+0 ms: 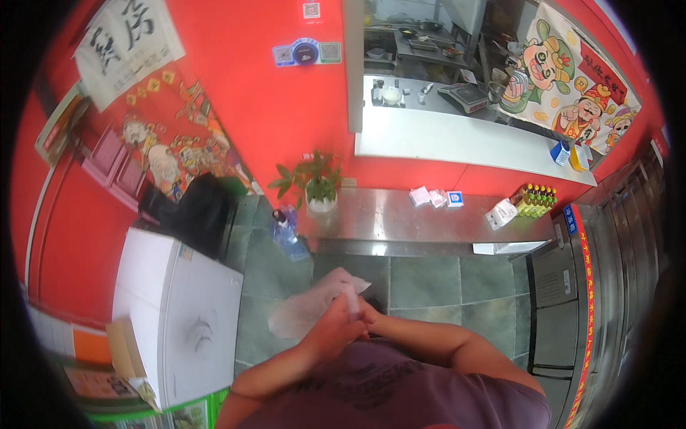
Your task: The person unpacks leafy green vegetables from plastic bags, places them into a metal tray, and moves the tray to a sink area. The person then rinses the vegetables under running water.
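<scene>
A thin, translucent pinkish plastic bag [300, 311] hangs in front of my body, above the tiled floor. My left hand [337, 325] grips its bunched upper part, the fingers curled round it. Pressed against the left, my right hand [366, 314] holds the same gathered plastic, and its fingers partly overlap the other hand. A twisted strip of the bag sticks up between the two hands. What the bag contains, if anything, cannot be made out. My forearms come in from both sides over a dark purple shirt [375, 381].
Ahead stands a stainless steel counter [370, 220] with a potted plant [320, 195], tissue packs [420, 196] and several bottles [537, 199]. A large clear bottle [289, 236] is on the floor. A white chest freezer [198, 316] stands left, a steel refrigerator [557, 300] right.
</scene>
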The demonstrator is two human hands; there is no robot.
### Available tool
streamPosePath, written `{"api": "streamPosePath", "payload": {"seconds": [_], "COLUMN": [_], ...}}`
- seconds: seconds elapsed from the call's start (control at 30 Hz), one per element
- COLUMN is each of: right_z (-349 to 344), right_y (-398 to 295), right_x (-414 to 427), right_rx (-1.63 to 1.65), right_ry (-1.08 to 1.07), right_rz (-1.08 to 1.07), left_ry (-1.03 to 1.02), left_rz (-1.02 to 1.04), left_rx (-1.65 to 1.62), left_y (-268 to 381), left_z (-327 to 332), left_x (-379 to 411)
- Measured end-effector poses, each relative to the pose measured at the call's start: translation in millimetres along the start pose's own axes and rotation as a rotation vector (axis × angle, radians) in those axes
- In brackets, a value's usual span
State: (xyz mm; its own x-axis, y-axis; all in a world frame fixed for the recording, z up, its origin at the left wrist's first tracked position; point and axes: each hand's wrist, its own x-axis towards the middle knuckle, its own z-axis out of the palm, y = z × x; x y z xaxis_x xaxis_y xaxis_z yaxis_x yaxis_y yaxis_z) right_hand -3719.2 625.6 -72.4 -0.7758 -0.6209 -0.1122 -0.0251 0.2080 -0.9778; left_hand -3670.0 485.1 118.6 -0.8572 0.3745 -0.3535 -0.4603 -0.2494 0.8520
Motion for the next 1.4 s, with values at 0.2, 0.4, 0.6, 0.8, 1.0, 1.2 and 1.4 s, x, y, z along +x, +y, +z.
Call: {"api": "streamPosePath", "payload": {"seconds": [0.2,0.4,0.6,0.8,1.0,1.2,1.4], "right_z": [12,31,94,172,217,247,227], "right_y": [45,24,28,-10,-85,-120,-112], "right_x": [169,270,447,582,701,847,979], "right_rx": [0.037,0.146,0.491,0.823,0.869,0.831,0.588], "right_ry": [-0.249,-0.152,-0.078,-0.149,0.028,0.067,0.100], "right_rz": [-0.423,-0.194,-0.167,0.040,0.032,0.004,0.255], "left_ry": [0.159,0.403,0.675,0.723,0.970,-0.251,0.031], "left_rz": [-0.024,0.317,0.345,0.542,0.549,0.445,0.938], "left_rx": [-0.171,0.538,0.385,0.178,0.638,0.292,-0.455], "left_y": [42,86,103,116,257,433,597], "left_z": [-122,-225,-401,-589,-723,-789,-883], "left_x": [59,65,29,8,30,213,367]}}
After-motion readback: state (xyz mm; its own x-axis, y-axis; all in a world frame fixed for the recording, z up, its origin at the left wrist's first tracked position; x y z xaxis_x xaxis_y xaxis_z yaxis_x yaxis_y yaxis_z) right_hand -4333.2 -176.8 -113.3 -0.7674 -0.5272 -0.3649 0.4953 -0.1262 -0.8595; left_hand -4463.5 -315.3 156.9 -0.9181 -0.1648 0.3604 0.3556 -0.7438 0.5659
